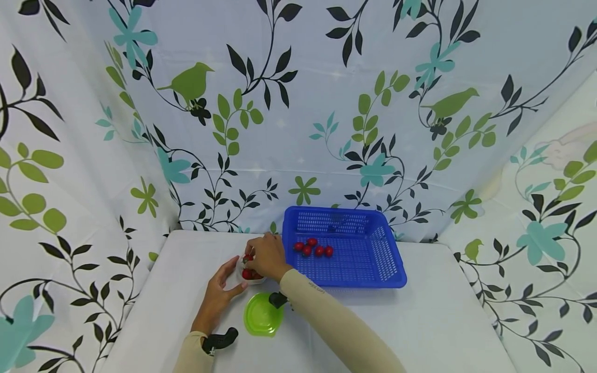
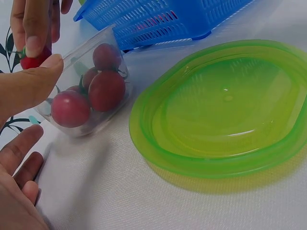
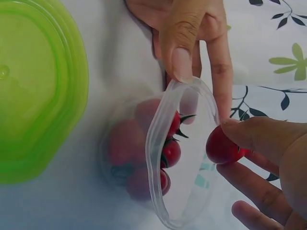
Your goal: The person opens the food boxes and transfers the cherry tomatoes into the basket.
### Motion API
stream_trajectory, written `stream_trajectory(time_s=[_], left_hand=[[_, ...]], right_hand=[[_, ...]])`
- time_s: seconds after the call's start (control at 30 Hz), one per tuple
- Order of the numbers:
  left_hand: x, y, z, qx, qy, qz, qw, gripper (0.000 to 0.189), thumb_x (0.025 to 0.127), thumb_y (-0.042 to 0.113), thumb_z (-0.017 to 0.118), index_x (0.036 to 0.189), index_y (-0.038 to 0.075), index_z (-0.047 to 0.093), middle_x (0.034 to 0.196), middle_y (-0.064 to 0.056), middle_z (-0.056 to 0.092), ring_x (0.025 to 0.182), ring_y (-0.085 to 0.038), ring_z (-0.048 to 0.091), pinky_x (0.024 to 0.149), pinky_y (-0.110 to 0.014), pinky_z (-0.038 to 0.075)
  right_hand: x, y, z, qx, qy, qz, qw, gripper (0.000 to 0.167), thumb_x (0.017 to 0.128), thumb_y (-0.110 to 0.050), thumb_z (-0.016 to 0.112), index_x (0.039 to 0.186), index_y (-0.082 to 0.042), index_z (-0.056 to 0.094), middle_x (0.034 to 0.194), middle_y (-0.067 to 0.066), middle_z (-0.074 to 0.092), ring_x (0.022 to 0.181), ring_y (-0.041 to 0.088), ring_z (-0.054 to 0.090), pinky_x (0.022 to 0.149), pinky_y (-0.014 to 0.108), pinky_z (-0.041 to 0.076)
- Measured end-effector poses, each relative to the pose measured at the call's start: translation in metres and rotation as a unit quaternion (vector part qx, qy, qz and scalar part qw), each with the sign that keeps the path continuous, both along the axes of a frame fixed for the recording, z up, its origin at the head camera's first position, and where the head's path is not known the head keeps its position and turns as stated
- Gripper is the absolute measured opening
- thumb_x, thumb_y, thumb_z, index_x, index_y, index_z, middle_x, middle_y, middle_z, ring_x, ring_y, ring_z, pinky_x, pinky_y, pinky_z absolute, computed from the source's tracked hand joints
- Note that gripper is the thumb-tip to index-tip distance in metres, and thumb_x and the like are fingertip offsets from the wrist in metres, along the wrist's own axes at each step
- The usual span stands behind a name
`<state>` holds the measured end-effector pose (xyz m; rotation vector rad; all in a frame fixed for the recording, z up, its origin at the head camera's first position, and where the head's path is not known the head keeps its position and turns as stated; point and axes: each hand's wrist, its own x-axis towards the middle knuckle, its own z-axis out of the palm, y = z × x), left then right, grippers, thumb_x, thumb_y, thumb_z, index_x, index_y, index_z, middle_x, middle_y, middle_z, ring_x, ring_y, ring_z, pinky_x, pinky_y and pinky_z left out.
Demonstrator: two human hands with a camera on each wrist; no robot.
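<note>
The right hand (image 1: 267,256) pinches a small round red tomato (image 3: 223,147) between thumb and fingertips, at the mouth of a clear plastic tub (image 3: 152,158) where more red tomatoes (image 2: 107,91) lie. The left hand (image 1: 219,290), fingers extended and spread, has its thumb at the tub's rim. Nearby lies a translucent green plastic lid (image 1: 263,314); a blue perforated plastic basket (image 1: 354,264) holds five more tomatoes.
</note>
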<state>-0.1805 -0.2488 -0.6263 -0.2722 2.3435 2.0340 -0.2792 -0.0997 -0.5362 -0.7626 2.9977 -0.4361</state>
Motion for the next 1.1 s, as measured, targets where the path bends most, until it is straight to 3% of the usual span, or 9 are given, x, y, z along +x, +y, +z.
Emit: stream_trajectory(time_s=[0.37, 0.8, 1.1], left_hand=[[0.001, -0.001, -0.001, -0.005, 0.006, -0.003, 1.0000, 0.085, 0.092, 0.026, 0.085, 0.164, 0.029, 0.039, 0.175, -0.004, 0.034, 0.165, -0.034, 0.022, 0.130, -0.074, 0.007], [0.000, 0.002, 0.001, -0.004, 0.014, -0.001, 0.9999, 0.081, 0.095, 0.023, 0.082, 0.164, 0.026, 0.040, 0.174, -0.005, 0.034, 0.165, -0.033, 0.022, 0.130, -0.073, 0.007], [0.000, 0.002, 0.000, 0.001, 0.011, -0.001, 0.9999, 0.081, 0.094, 0.026, 0.083, 0.163, 0.029, 0.041, 0.174, -0.003, 0.034, 0.166, -0.031, 0.021, 0.131, -0.073, 0.006]], right_hand=[[0.001, 0.008, 0.011, -0.026, -0.006, -0.008, 0.9996, 0.021, 0.087, -0.041, 0.088, 0.104, -0.033, 0.079, 0.104, -0.014, 0.081, 0.108, 0.012, 0.064, 0.116, 0.039, 0.043], [0.002, 0.020, 0.018, -0.118, -0.041, -0.019, 0.9920, 0.020, 0.090, -0.027, 0.087, 0.109, -0.027, 0.079, 0.099, -0.009, 0.077, 0.090, 0.007, 0.062, 0.082, 0.022, 0.056], [0.000, 0.029, 0.020, -0.169, -0.043, -0.005, 0.9847, 0.025, 0.089, -0.017, 0.086, 0.113, -0.021, 0.079, 0.108, -0.007, 0.080, 0.100, 0.012, 0.073, 0.086, 0.019, 0.061]])
